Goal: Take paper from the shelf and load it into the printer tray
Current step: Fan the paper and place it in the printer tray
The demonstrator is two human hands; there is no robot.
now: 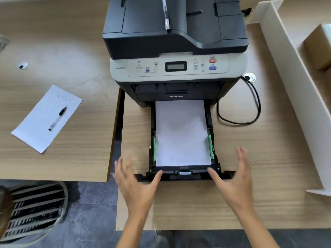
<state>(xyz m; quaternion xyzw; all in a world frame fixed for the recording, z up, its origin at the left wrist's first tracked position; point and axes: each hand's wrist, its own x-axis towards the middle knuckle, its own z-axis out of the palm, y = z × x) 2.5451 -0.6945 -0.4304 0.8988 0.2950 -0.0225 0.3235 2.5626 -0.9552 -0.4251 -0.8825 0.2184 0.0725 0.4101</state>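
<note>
Two hands flank the pulled-out printer tray (182, 173) at lower centre: the paper (182, 133) already lies flat in it between the green guides (211, 144), so a push home seems next. The left hand (138, 183) and right hand (232, 178) have splayed fingers (157, 178), grasping nothing, thumbs touching the tray's front.

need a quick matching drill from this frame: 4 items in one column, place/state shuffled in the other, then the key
Items
1. paper stack
2. pen with cap
3. black cable
4. long black pen

Places
A. on top of the printer lid
B. lying in the pulled-out tray
C. on the lined sheet on the left desk
D. looped on the desk to the right of the printer

Pairs: 1-B, 2-C, 3-D, 4-A
</note>
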